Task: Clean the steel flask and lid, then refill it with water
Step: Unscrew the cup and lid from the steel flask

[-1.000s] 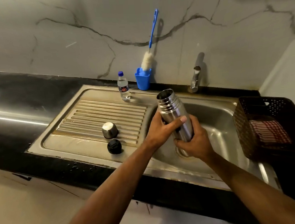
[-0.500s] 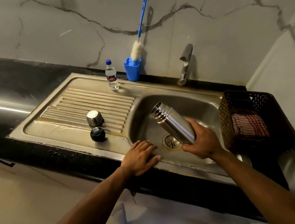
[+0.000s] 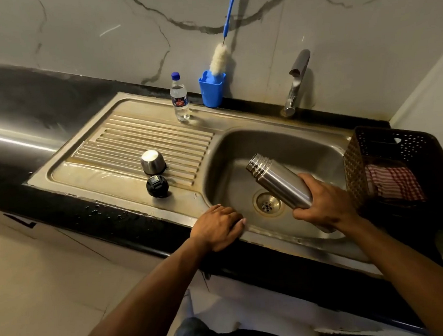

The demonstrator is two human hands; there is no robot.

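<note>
Over the sink bowl (image 3: 240,150), at about 4 o'clock from its drain (image 3: 268,204), the right hand (image 3: 324,203) is wrapped around the lower body of the steel flask (image 3: 277,180), holding it tilted with the open threaded neck pointing up toward 10 o'clock. The flask hangs above the bowl, its base hidden in the palm. At 9 o'clock from the drain, the left hand (image 3: 217,227) lies flat, palm down, on the front rim of the sink, fingers loosely together and holding nothing.

Farther out at 10 o'clock, on the ribbed drainboard (image 3: 122,138), the steel cup lid (image 3: 153,161) stands upside down, and just in front of it, apart by a narrow gap, sits the black stopper (image 3: 157,186). At 12 o'clock along the back edge a small water bottle (image 3: 179,99) with a blue cap stands upright beside a blue holder (image 3: 212,89), which carries a bottle brush (image 3: 219,58) leaning against the marble wall. The tap (image 3: 297,82) rises at 1 o'clock behind the bowl. At 3 o'clock, on the dark worktop (image 3: 38,108), a brown perforated basket (image 3: 373,156) holds a red checked cloth (image 3: 396,180).
</note>
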